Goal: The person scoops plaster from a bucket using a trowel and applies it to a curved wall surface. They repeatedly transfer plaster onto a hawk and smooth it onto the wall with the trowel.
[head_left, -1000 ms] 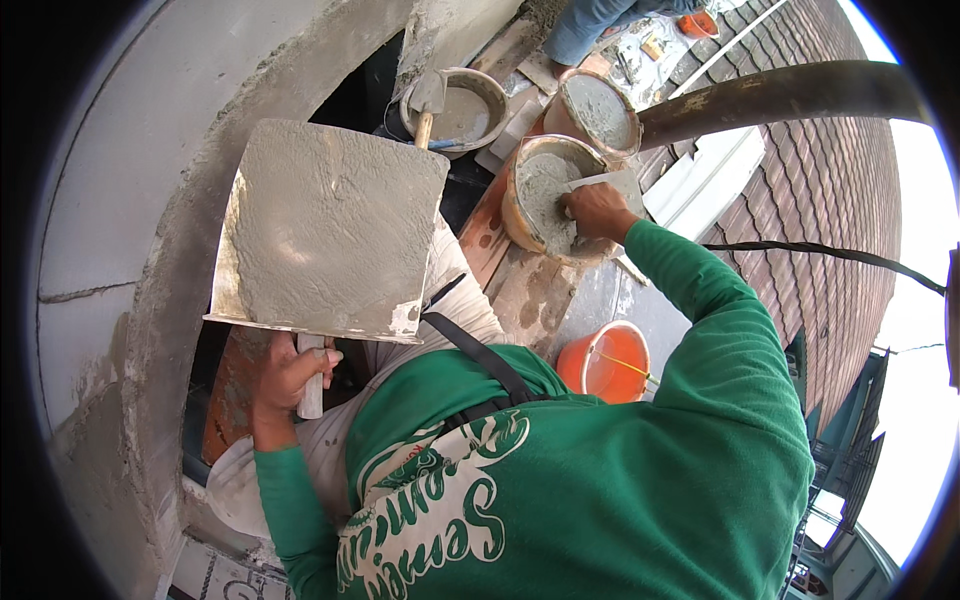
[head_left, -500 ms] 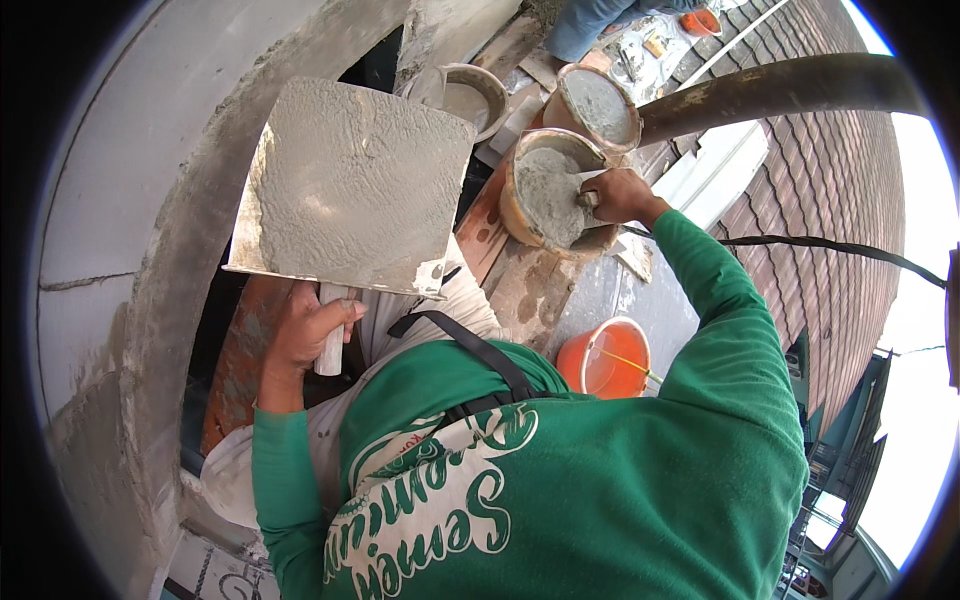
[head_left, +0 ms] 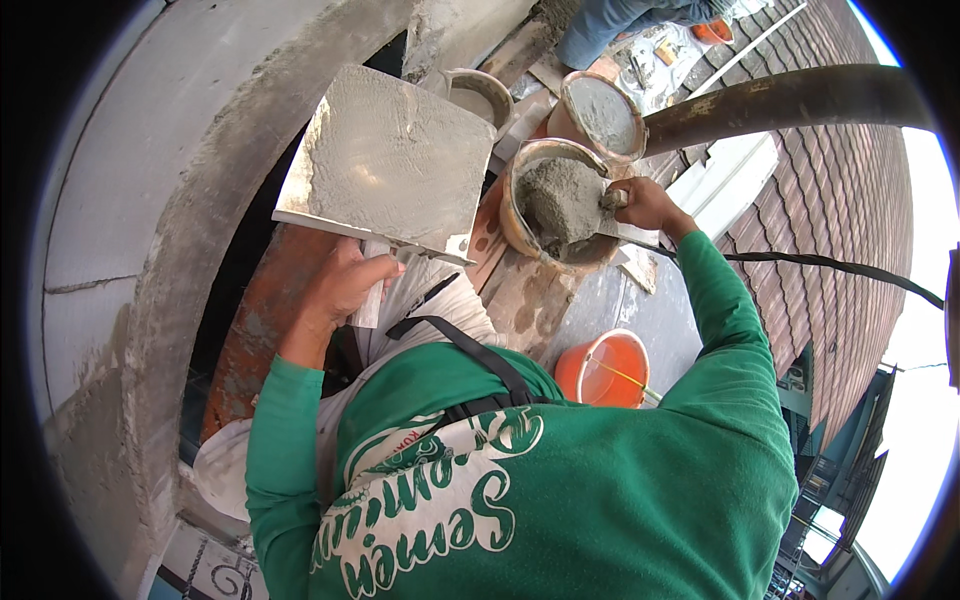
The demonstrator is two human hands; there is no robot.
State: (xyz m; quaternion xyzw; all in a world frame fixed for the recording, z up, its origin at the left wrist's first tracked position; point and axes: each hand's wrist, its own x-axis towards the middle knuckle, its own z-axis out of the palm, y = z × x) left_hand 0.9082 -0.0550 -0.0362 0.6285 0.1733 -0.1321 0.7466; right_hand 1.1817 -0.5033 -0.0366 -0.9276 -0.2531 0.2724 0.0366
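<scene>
At the mouth of the smeared bucket [head_left: 514, 232] | right grip [head_left: 646, 205] wrapped round trowel [head_left: 614, 199], mortar [head_left: 562, 198] heaped there | left grip [head_left: 342, 282] curled round handle [head_left: 368, 310] of hawk [head_left: 305, 165] | mortar best kept level, hawk flat alongside

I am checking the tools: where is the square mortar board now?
In the head view, the mortar board is left of centre, just left of the bucket at the right hand. The left hand grips the board's handle.
</scene>
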